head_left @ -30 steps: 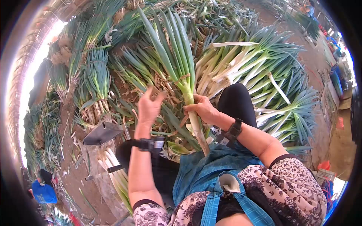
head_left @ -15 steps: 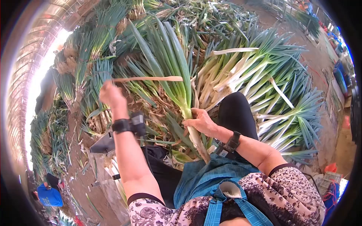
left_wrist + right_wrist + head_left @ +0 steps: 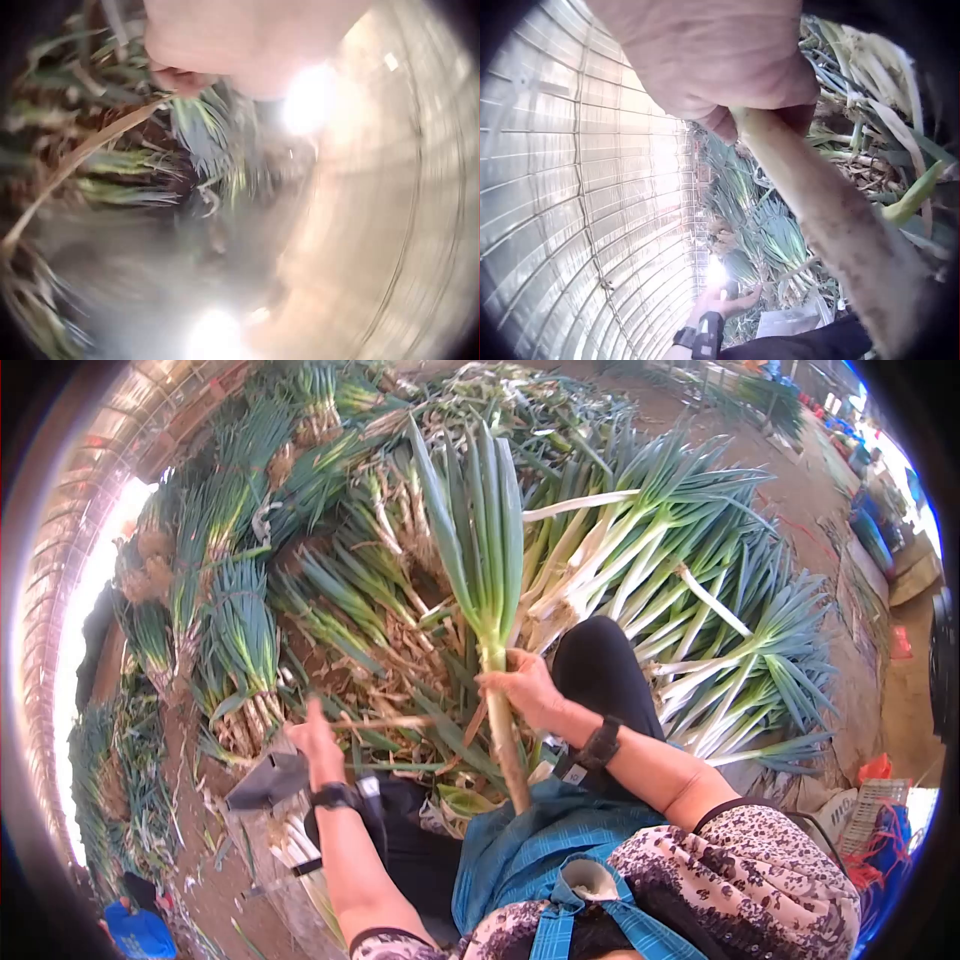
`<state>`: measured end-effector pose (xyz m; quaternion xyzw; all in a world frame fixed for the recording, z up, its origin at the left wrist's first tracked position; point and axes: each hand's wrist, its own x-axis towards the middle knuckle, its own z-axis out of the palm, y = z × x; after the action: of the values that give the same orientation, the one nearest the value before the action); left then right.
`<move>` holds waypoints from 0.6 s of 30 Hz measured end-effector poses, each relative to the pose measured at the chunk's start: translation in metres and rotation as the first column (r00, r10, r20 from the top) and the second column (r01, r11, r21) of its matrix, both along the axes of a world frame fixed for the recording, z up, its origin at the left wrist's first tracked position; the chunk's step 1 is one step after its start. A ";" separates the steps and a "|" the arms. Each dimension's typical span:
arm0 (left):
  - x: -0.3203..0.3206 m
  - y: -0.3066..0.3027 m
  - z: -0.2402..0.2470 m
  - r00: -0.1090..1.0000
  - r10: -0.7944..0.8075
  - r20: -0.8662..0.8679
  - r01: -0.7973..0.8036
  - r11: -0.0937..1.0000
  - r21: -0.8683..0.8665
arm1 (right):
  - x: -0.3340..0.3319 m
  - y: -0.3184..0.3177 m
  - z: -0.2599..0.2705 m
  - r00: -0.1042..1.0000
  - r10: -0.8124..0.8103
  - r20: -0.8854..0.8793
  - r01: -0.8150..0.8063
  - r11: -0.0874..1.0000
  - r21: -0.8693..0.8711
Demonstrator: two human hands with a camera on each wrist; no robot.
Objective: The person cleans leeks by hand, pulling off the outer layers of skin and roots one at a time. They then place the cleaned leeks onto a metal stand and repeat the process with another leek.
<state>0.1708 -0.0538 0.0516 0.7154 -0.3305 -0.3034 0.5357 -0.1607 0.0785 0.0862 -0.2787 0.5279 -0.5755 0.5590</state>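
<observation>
A big green leek (image 3: 497,705) stands nearly upright, its root end at the blue apron. My right hand (image 3: 528,685) grips its pale stalk just below the leaves; in the right wrist view the fingers of that hand (image 3: 727,67) wrap round the stalk (image 3: 832,217), which has brown marks. Off to the left, my left hand (image 3: 318,742) is clear of the leek. From its fingers a dry, tan leaf strip (image 3: 385,722) trails to the right; the left wrist view shows this strip (image 3: 90,146) pinched at the curled fingers of the hand (image 3: 225,45).
Trimmed leeks (image 3: 690,600) lie in a pile at the right. Bundled leeks (image 3: 240,625) stand at the left, and leaf scraps (image 3: 400,680) cover the ground ahead. A grey metal piece (image 3: 268,782) sits beside my left hand. The apron (image 3: 550,820) covers the lap.
My left hand has gone from beside the leek out to the left, then lower, with a tan strip peeled away in its fingers. My right hand keeps its grip on the stalk.
</observation>
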 end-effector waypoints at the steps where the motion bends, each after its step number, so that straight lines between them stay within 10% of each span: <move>1: -0.025 -0.011 -0.014 0.978 0.027 0.207 -0.009 0.996 -0.087 | 0.004 -0.002 -0.002 0.995 -0.018 -0.100 0.011 0.997 -0.075; 3: -0.104 0.026 0.057 0.835 -0.507 -0.214 0.505 0.860 -0.067 | 0.010 -0.001 0.001 0.989 -0.016 -0.145 -0.005 0.990 -0.141; 5: -0.152 0.036 0.075 0.648 -0.628 -0.431 0.631 0.759 -0.157 | 0.015 0.001 0.006 0.975 -0.030 -0.221 -0.007 0.987 -0.164; 9: -0.193 0.037 0.097 0.426 -0.744 -0.515 0.713 0.626 -0.314 | 0.025 0.012 0.014 0.977 0.021 -0.210 -0.073 0.968 -0.242; 18: -0.177 0.043 0.100 0.406 -0.746 -0.528 0.781 0.583 -0.224 | 0.042 0.031 0.011 0.952 0.078 -0.296 -0.141 0.970 -0.198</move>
<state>-0.0067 -0.0106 0.1517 0.3734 -0.4337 -0.7220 0.3889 -0.1186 0.1100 0.0975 -0.4472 0.5207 -0.5515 0.4742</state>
